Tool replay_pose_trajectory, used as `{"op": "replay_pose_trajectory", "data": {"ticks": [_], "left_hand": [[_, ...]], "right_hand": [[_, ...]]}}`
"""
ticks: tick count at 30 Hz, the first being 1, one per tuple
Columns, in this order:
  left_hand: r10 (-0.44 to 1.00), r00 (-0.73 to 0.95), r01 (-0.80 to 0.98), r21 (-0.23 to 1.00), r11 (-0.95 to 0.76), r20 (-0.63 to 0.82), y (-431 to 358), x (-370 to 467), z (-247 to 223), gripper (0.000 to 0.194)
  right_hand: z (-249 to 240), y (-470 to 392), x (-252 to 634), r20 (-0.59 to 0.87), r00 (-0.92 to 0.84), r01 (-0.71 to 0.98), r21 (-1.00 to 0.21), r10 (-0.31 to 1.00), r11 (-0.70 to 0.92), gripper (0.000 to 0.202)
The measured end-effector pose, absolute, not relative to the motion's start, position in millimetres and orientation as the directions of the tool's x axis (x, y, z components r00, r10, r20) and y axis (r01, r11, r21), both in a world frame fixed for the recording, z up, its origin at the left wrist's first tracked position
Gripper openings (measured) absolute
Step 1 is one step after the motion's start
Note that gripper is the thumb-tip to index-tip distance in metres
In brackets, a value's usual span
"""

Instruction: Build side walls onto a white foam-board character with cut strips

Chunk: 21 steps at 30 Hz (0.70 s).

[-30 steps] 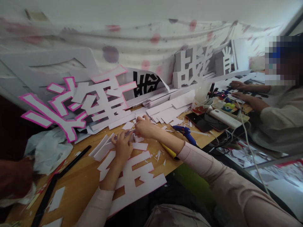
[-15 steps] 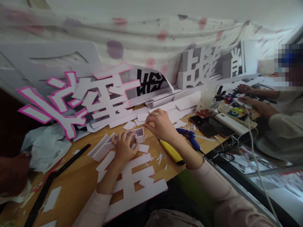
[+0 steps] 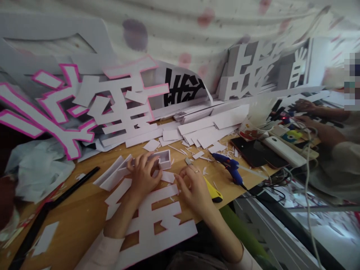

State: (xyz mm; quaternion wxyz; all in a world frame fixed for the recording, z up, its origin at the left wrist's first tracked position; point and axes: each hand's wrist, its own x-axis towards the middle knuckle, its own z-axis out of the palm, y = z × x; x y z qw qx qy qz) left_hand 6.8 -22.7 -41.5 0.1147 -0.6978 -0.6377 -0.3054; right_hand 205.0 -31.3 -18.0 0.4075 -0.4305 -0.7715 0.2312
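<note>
My left hand [image 3: 144,175] lies over a white foam-board letter part with raised side walls [image 3: 165,160], its fingers curled across the walls and hiding some of it. Just right of it, my right hand [image 3: 195,189] hovers low over the table, thumb and fingers apart, with nothing visible between them. A small white strip [image 3: 168,177] lies between both hands. Partly behind my right hand rests a yellow utility knife [image 3: 213,191]. Below my wrists spreads a flat white cut-out character with pink edges [image 3: 165,210].
A blue hot glue gun [image 3: 230,167] and dark phones [image 3: 249,150] lie to the right. White offcuts [image 3: 197,129] are piled behind. A large pink-edged character [image 3: 120,108] leans at the back. A black bar [image 3: 75,187] lies left. Another person's hands [image 3: 305,108] work at far right.
My right hand has come down and toward me, from above the table to beside the small strip. My left hand stays on the letter part. The view has shifted slightly.
</note>
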Motion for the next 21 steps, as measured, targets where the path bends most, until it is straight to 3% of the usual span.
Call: {"op": "replay_pose_trajectory", "data": {"ticks": [6,10,13,17,21], "left_hand": [[0.836,0.013,0.956,0.237,-0.171,0.549,-22.5,7.7,-44.4,0.044],[0.764,0.043,0.933,0.248,-0.262,0.644,-26.6,1.2,-31.1,0.047],[0.612,-0.023,0.909,0.272,-0.316,0.790,-35.2,-13.7,3.8,0.036],[0.390,-0.245,0.905,0.353,-0.236,0.888,-52.6,-38.2,54.4,0.020],[0.336,-0.279,0.946,0.318,-0.066,0.900,-77.2,-55.9,64.1,0.011]], "right_hand": [[-20.8,-40.4,200.9,0.453,-0.305,0.424,-0.722,0.837,0.546,0.018],[-19.4,-51.3,204.7,0.516,-0.333,0.390,-0.687,0.789,0.614,0.019],[-18.6,-55.2,216.5,0.572,-0.341,0.367,-0.650,0.746,0.666,0.022],[-25.3,-55.9,234.8,0.615,-0.341,0.363,-0.612,0.711,0.703,0.022],[-34.5,-56.6,246.7,0.613,-0.313,0.434,-0.587,0.725,0.683,0.020]]}}
